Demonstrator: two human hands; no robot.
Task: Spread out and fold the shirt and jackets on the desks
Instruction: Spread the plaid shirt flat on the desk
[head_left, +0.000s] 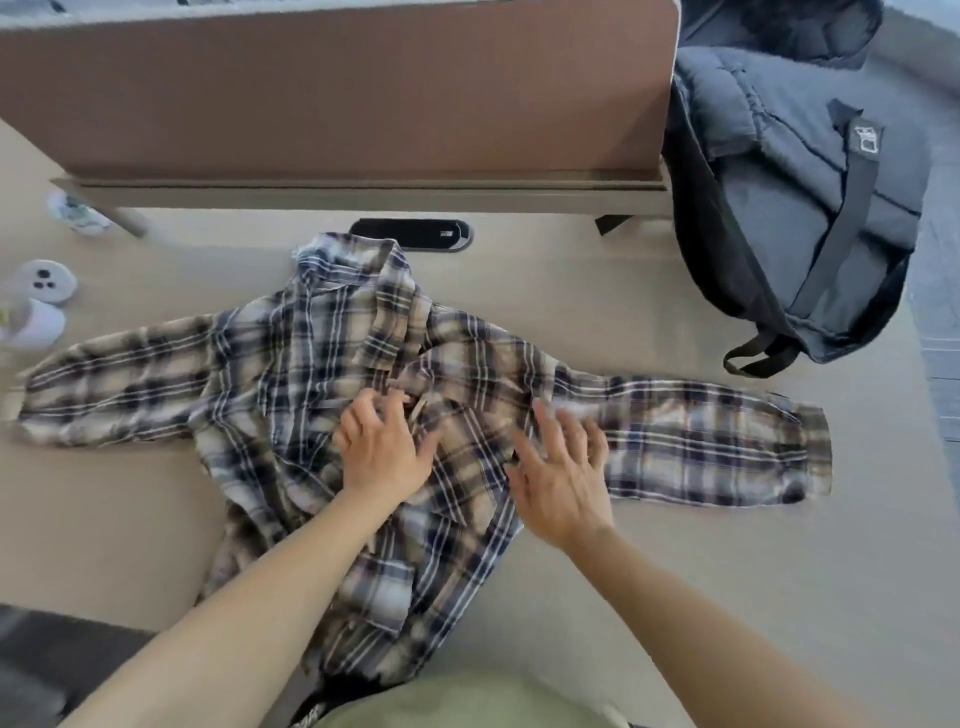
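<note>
Lying sleeves-out on the desk (104, 519), the soft, rumpled plaid shirt (291, 374) is apparently being flattened for folding: its front edge is seemingly pinched by the curled fingers of the left hand (382, 447), while the blurred right hand (561, 478) is pressed open-fingered just beside it. Beyond that hand, a quilted dark jacket (810, 171) is heaped.

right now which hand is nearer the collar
Left. The left hand holds the shirt front below the collar; the right hand lies farther right, by the sleeve.
</note>
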